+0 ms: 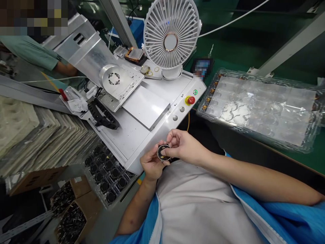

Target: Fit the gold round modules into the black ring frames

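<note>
Left hand (152,162): fingers are holding the rim of a round watch-like part (159,155), just off the bench's (124,136) front edge. Right hand (184,146): thumb is touching its face; cannot tell whether curled fingers are pinching. Fan (170,37) is standing toward the far edge.

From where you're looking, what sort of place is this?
Probably a factory workshop. You can tell by the white machine with its red push button, the rows of round black parts, and a cardboard box full of small dark pieces.
</note>
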Demonstrator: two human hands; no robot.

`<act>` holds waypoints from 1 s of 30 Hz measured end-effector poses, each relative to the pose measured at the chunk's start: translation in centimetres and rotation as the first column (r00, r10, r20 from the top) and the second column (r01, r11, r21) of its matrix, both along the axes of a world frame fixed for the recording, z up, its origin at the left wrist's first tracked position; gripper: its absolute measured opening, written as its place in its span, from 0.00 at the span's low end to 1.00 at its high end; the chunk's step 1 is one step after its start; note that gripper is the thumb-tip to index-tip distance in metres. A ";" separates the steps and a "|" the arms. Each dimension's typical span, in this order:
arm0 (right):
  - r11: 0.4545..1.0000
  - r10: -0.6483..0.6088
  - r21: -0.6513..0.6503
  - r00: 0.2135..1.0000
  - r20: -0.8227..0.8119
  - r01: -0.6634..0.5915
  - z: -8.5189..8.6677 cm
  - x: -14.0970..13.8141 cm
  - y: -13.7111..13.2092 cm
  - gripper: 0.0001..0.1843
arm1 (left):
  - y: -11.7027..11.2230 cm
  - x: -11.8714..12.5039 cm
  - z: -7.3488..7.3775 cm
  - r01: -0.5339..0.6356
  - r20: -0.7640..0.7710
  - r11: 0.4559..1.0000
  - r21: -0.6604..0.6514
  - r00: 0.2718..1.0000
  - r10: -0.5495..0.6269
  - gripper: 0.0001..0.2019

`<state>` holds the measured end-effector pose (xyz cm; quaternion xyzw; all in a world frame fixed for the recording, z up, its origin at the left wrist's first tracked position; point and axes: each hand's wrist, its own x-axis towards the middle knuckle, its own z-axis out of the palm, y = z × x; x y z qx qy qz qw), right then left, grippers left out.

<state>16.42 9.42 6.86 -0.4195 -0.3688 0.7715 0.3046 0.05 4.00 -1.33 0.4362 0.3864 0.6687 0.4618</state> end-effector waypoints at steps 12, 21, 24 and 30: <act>0.997 0.079 0.005 0.989 -0.123 -0.078 -2.2 0.1 -0.4 0.33 | 0.1 0.6 1.6 0.045 -0.076 0.997 -0.067 0.996 -0.050 0.28; 0.994 0.061 0.092 0.996 0.072 -0.067 -1.5 0.1 4.5 0.31 | 0.0 -0.1 2.6 -0.069 -0.013 0.996 -0.063 0.998 0.068 0.22; 0.952 -0.291 0.140 0.949 0.124 0.273 -0.7 0.9 8.4 0.25 | 0.2 -0.7 3.8 0.013 0.011 0.997 -0.080 1.000 -0.012 0.19; 0.919 -0.366 0.217 0.919 0.149 0.330 -0.1 1.5 10.7 0.17 | 1.0 -1.0 4.8 -0.028 -0.265 0.999 -0.045 0.964 0.015 0.32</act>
